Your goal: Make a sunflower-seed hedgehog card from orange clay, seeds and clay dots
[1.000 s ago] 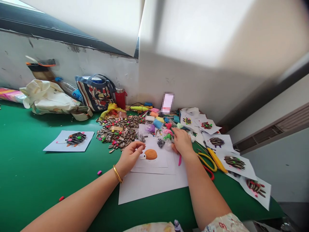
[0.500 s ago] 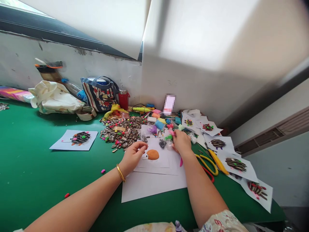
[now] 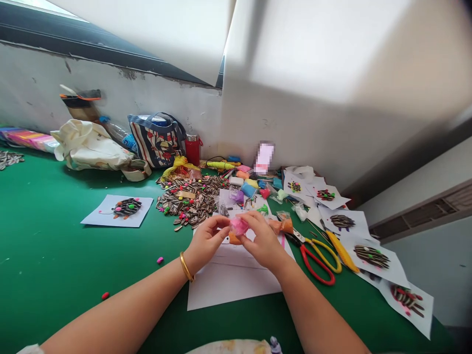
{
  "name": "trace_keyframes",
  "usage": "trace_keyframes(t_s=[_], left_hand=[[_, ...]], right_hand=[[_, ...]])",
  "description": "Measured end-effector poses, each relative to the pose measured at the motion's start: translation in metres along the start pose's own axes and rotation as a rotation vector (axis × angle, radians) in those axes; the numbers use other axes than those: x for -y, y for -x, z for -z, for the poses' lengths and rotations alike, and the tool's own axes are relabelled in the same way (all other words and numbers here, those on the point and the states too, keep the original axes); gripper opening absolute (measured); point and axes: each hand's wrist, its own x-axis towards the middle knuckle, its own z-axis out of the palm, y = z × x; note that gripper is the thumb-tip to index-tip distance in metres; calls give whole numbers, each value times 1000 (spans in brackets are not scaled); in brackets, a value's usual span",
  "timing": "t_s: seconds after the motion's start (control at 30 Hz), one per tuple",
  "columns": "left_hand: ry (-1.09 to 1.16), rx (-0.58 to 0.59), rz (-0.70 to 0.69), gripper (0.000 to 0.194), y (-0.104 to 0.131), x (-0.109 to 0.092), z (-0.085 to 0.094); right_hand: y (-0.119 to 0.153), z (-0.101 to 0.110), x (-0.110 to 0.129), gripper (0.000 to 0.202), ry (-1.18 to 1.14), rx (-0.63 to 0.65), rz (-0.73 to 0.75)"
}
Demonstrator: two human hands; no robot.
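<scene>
My left hand [image 3: 207, 240] and my right hand [image 3: 261, 242] meet above a white sheet of paper [image 3: 228, 280] on the green table [image 3: 55, 265]. Between their fingertips they both pinch a small clear bag of pink clay [image 3: 239, 225]. Under the hands, mostly hidden, lies an orange clay shape [image 3: 233, 240] on a smaller sheet. A gold bangle sits on my left wrist. A bag of orange clay [image 3: 283, 226] lies just right of my right hand.
A heap of sunflower seeds [image 3: 188, 199] with coloured beads lies behind the hands. Red and yellow scissors [image 3: 317, 255] and several finished seed pictures [image 3: 363, 248] are to the right, one more seed picture [image 3: 120, 209] to the left. Bags [image 3: 157, 140] and a red flask [image 3: 192, 149] stand against the wall.
My right hand pulled back from the pile of clay bags with a pink one and joined my left hand over the paper. The left hand rose off the sheet.
</scene>
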Motion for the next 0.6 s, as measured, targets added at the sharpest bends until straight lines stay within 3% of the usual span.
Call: trace_keyframes(t_s=[0.2,0.6], left_hand=[[127,32,28,21,0,1,0],[150,41,75,20,0,-3,1]], right_hand=[[1,-4,-2,30,-171,74,-7],[1,-5,-4,19,-252,18,-58]])
